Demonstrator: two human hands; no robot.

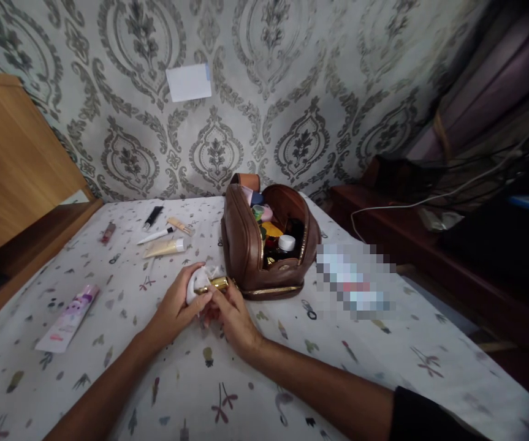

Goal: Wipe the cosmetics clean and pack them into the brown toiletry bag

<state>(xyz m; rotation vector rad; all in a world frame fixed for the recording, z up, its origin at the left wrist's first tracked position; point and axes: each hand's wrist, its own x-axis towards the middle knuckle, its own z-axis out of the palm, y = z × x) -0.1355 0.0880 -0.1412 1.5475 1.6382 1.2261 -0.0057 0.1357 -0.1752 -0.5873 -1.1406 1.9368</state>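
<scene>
In front of the brown bag, my left hand (182, 301) is closed around a crumpled white cloth or tissue (198, 282). A small gold tube (219, 283) lies against the white material, and my right hand (236, 318) has its fingers closed on it. Both hands touch each other just above the bed sheet. The brown bag (244, 245) stands unzipped and wide open, with a white-capped bottle (286, 243) and several other items inside. The lower fingers of my right hand are partly blurred.
Left of the bag lie a cream tube (163, 247), a white pen-like item (154, 236), a black tube (153, 217), a beige tube (180, 226) and a small reddish bottle (108, 233). A pink tube (68, 320) is nearer. A pixelated pack (353, 278) lies right.
</scene>
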